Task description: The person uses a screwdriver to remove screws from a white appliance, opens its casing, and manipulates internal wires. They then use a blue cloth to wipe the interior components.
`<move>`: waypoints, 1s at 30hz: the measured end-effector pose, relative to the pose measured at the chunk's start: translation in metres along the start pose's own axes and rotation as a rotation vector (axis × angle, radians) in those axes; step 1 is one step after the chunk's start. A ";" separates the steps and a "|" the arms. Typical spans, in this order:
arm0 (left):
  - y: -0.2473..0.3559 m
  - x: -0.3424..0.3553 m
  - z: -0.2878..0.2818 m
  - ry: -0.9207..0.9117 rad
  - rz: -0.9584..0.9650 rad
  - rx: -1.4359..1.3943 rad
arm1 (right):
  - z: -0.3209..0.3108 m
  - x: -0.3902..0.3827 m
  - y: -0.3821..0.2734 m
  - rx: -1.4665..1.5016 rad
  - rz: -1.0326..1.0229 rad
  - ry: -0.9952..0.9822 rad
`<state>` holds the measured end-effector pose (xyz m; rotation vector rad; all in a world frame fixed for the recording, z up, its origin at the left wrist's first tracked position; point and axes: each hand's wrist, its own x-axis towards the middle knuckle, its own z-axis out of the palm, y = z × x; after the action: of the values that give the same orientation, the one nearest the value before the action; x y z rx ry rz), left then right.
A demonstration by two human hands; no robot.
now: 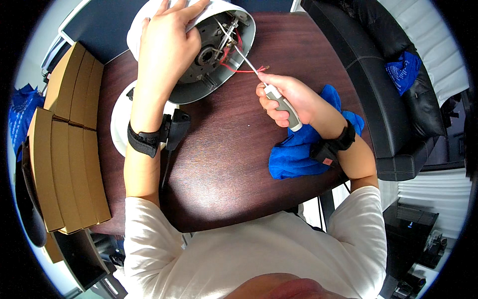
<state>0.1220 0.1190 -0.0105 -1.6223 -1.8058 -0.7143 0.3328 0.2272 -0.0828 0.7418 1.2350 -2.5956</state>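
Observation:
A white, rounded appliance housing (235,11) lies tipped at the far side of the table, its open underside facing me. Inside are a dark metal plate, brackets and red wires (234,69), one loop hanging out past the rim. My left hand (172,42) holds the housing at its upper left, fingers spread over the white shell and thumb by the rim. In my right hand (294,99) is a screwdriver (284,105) with a grey and white handle. Its shaft slants up and left, the tip among the wires and metal parts; exact contact is too small to tell.
A white round part (118,117) lies partly under my left forearm. Beneath my right wrist is a crumpled blue cloth (294,159). Cardboard boxes (69,169) line the table's left edge; a black sofa (378,74) stands beyond the right edge.

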 end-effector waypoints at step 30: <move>-0.001 0.000 0.002 -0.013 -0.010 0.011 | 0.004 0.006 0.009 -1.654 -0.815 0.993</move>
<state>0.1210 0.1204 -0.0114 -1.6155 -1.8254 -0.6991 0.3292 0.2185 -0.0895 1.0678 3.4750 -0.2985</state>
